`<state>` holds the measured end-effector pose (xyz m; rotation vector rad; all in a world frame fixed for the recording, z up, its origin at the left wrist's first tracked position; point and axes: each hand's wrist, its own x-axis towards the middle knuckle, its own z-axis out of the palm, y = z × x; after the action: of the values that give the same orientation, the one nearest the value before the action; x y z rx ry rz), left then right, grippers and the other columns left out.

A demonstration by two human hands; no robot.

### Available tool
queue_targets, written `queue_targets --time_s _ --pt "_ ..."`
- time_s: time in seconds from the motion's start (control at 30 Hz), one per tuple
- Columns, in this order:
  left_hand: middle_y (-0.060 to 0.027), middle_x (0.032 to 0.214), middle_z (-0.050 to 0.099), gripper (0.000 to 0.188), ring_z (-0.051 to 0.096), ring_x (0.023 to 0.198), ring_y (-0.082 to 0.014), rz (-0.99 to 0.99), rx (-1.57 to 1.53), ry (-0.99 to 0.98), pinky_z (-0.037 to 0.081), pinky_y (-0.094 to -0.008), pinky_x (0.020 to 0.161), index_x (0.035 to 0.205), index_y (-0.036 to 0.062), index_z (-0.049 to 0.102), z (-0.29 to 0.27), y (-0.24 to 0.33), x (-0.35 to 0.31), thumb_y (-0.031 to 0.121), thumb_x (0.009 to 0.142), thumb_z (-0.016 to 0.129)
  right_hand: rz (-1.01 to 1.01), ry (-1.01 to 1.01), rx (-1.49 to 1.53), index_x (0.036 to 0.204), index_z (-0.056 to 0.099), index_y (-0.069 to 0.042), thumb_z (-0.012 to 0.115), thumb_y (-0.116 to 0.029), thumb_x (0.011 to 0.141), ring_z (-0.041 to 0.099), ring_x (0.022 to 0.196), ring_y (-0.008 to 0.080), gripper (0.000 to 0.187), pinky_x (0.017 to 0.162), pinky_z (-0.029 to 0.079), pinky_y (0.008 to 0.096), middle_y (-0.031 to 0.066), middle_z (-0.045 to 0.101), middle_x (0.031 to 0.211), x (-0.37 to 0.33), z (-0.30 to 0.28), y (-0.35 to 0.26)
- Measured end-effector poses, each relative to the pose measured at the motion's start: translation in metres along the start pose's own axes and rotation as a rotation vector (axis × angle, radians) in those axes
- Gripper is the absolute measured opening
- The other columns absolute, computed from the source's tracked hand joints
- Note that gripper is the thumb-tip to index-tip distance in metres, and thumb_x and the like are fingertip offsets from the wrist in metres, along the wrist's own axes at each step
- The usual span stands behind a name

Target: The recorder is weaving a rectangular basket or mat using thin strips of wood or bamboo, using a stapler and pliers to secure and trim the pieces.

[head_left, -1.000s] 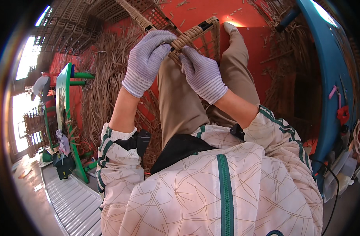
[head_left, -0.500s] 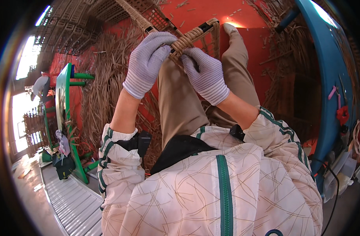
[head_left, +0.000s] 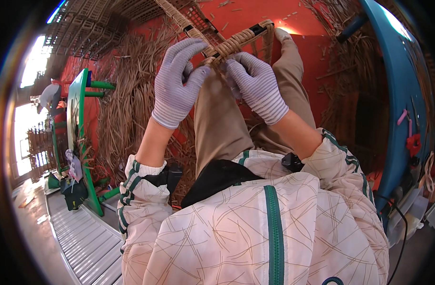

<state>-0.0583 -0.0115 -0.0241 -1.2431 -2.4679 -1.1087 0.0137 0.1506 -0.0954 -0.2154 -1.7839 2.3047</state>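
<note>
A weaving workshop is indicated; brown strips (head_left: 127,95) are heaped across the red floor (head_left: 255,9); woven frames (head_left: 79,33) are stacked along its far-left edge; a pink-handled tool (head_left: 402,117) is laid on the blue tabletop (head_left: 392,71).

My left forearm (head_left: 153,145) rises almost upright with a slight lean to the right, while my right forearm (head_left: 303,137) slants up and inward, so my two hands come near each other in front of me without touching. I hold my gloved left hand (head_left: 173,92) in a loose C, the index finger (head_left: 189,46) arched forward and the thumb (head_left: 197,78) standing well apart from it. My gloved right hand (head_left: 261,88) points leftward, its fingers bent close about the thumb, though I cannot tell whether their tips meet.
</note>
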Motion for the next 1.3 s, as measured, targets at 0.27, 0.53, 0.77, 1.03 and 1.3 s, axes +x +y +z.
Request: queue_targets --time_s 0.27,0.53,0.77,1.03,1.3 --pt "-0.0077 0.118 0.063 0.039 0.061 0.078 -0.0191 0.027 0.112 0.116 0.051 -0.0288 0.07 0.118 0.0102 0.067 0.008 0.005 -0.006 0.003 0.081 0.073 0.036 -0.043 0.042 0.104 0.063 0.002 0.057 -0.021 0.102 0.05 0.05 0.0058 0.024 0.045 0.04 0.0211 0.0014 0.06 0.07 0.004 -0.003 -0.008" --pt "-0.0088 0.091 0.065 0.028 0.063 0.075 -0.0183 -0.075 0.13 0.098 0.051 -0.029 0.068 0.109 0.0075 0.069 0.009 0.018 -0.005 0.003 0.081 0.074 0.085 -0.05 0.04 0.105 0.062 0.003 0.056 -0.02 0.101 0.051 0.051 0.0061 0.024 0.045 0.04 0.0212 0.0015 0.06 0.069 0.007 -0.006 -0.007" --pt "-0.0087 0.086 0.065 0.024 0.063 0.07 -0.0178 -0.049 0.053 0.099 0.051 -0.0278 0.067 0.104 0.0051 0.071 0.008 0.018 -0.003 0.002 0.081 0.074 0.033 -0.02 -0.008 0.105 0.063 0.004 0.057 -0.018 0.101 0.051 0.052 0.0064 0.023 0.046 0.042 0.0216 0.0022 0.061 0.069 0.007 -0.004 -0.002" --pt "-0.0085 0.087 0.067 0.014 0.064 0.072 -0.015 -0.033 -0.002 0.068 0.052 -0.0261 0.067 0.097 0.0028 0.073 0.008 0.019 0.005 0.003 0.083 0.073 -0.293 0.18 -0.327 0.106 0.067 0.002 0.062 -0.011 0.097 0.057 0.06 0.0084 0.017 0.057 0.047 0.0244 0.0049 0.066 0.073 0.007 0.004 0.011" --pt "-0.0088 0.086 0.065 0.021 0.062 0.07 -0.0148 -0.036 0.011 0.103 0.051 -0.0262 0.067 0.106 0.0045 0.07 0.02 0.021 -0.001 0.002 0.085 0.07 -0.23 0.14 -0.14 0.104 0.066 0.002 0.06 -0.012 0.098 0.054 0.058 0.0068 0.016 0.054 0.045 0.0231 0.0027 0.063 0.07 0.006 0.003 0.013"
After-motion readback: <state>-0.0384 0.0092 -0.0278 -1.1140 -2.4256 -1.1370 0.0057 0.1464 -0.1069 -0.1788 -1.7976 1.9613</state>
